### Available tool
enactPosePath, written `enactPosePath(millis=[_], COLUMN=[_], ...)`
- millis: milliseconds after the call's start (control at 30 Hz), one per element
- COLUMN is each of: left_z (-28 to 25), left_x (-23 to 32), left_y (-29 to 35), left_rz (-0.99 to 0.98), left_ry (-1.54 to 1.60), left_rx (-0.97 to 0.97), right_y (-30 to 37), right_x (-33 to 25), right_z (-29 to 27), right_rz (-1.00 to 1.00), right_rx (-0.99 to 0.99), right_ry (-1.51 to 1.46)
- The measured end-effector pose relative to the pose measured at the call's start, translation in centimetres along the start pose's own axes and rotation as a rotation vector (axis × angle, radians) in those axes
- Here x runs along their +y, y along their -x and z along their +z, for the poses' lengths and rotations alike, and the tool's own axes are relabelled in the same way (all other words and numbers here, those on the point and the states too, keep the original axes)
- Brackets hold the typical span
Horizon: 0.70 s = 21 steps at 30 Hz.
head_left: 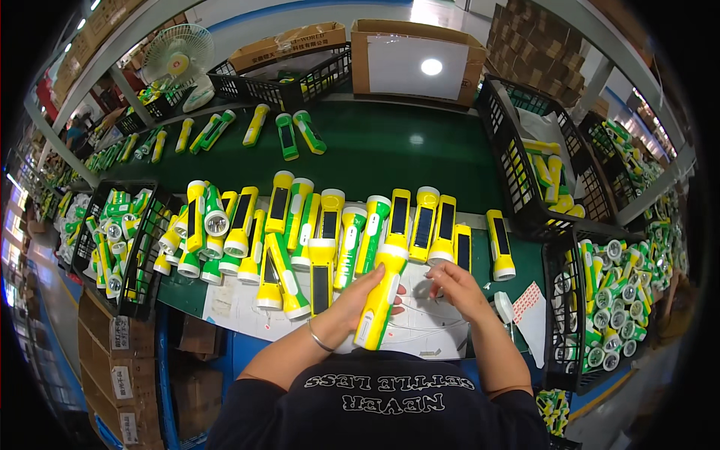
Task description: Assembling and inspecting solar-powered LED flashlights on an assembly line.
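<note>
My left hand is wrapped round a yellow and green flashlight, its white lamp end pointing away from me and its tail near my chest. Just right of it, above the white work sheet, my right hand is off the flashlight. Its fingers are loosely bent and apart, with nothing visible in them. Beyond both hands a row of similar flashlights lies closely packed, many with dark solar panels facing up. One flashlight lies apart at the row's right end.
Black crates of flashlights stand at the left, right and back right. More flashlights lie on the green belt. Cartons and a fan stand behind. A sheet with red marks is right.
</note>
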<state>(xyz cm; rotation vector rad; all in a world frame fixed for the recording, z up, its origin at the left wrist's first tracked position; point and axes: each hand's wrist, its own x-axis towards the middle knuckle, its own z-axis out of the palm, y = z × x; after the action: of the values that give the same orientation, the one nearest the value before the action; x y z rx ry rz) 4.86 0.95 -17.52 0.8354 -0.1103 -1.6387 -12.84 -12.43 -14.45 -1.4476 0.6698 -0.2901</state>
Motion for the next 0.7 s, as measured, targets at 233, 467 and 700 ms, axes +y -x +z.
enactPosePath(millis=[233,467,700], left_z=[0.3,0.5,2.0], left_x=[-0.2,0.3,0.8], left_y=[-0.4,-0.8,-0.5], left_rz=[0.016,0.120,0.310], left_ry=[0.018,-0.047,-0.260], left_rx=[0.031,0.032,0.068], right_y=[1.8,2.7,1.8], right_x=[0.8,-0.8,-1.5], right_z=[1.9,4.4,5.7], right_rz=[-0.065,-0.453,-0.730], right_rx=[-0.052,0.092,0.145], right_ry=[0.145,0.747,1.152])
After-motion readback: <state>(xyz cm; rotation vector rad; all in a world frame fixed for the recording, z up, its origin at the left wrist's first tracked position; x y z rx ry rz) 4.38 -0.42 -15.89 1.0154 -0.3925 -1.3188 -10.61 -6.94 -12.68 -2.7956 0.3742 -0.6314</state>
